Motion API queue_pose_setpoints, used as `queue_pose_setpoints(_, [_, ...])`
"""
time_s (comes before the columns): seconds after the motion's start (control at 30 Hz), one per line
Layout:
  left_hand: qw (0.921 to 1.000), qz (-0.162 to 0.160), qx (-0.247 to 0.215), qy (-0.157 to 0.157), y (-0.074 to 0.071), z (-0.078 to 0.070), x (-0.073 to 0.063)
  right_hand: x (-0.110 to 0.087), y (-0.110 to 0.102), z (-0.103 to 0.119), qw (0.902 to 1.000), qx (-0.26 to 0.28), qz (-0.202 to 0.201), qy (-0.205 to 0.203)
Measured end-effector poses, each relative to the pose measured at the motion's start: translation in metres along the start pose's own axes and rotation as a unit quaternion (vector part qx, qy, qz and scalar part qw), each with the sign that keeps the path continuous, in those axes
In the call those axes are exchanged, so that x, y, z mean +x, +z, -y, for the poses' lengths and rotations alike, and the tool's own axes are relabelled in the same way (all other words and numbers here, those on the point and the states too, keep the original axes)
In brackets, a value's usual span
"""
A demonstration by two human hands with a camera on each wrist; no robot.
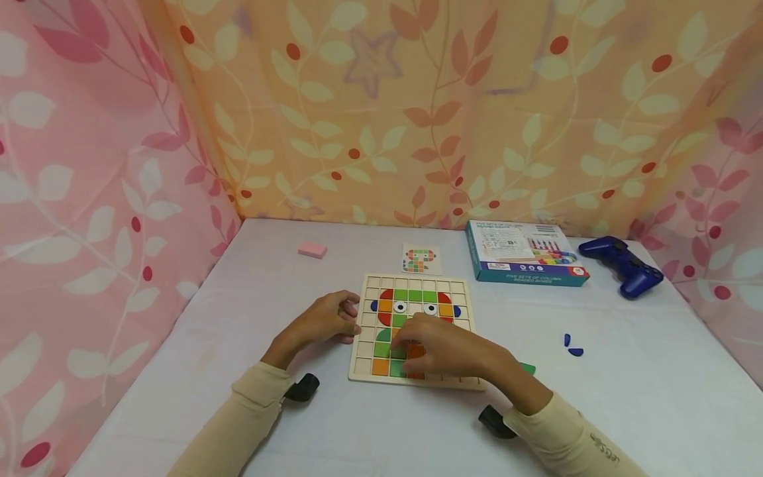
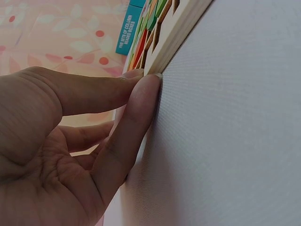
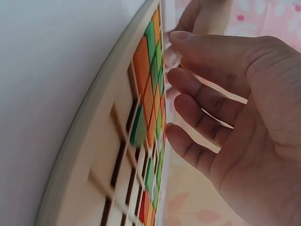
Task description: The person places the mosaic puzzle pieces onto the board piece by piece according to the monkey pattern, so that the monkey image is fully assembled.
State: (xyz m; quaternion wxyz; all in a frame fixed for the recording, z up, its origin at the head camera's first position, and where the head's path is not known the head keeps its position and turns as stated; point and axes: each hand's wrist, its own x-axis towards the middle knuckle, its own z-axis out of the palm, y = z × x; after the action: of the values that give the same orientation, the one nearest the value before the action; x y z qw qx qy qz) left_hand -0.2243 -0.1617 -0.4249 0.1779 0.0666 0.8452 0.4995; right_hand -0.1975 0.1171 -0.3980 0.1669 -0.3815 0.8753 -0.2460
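A square wooden grid board (image 1: 365,348) lies flat in the head view, with red, orange, green and blue tiles in its cells and two eye tiles near the top. My left hand (image 1: 330,318) is at its left side; in the left wrist view, thumb and a finger (image 2: 141,101) pinch the board's edge. Over the lower middle of the board hovers my right hand (image 1: 444,344), hiding some cells. Its fingers (image 3: 195,89) are loosely bent and apart in the right wrist view, with nothing visible between them, just above orange and green tiles (image 3: 141,66).
Behind the board lies a pattern card (image 1: 422,255), with a pink block (image 1: 312,250) to its left. A flat game box (image 1: 530,255) and a blue game controller (image 1: 622,265) are at the back right. Two small blue pieces (image 1: 575,352) lie at right. A green piece (image 1: 528,368) is partly behind my right forearm.
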Motion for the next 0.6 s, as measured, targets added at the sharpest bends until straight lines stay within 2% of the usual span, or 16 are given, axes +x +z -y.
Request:
queue_pose_setpoints(0.4, [0.9999,-0.008,0.005,-0.007,0.002,-0.001,0.000,-0.047,-0.016,-0.031,0.9979,-0.004,-0.028,0.058])
queue_pose_setpoints(0.6, [0.9999,-0.009,0.000,-0.009,0.002,-0.001,-0.001,-0.073,-0.024,-0.049,0.9941,-0.002,-0.043,0.099])
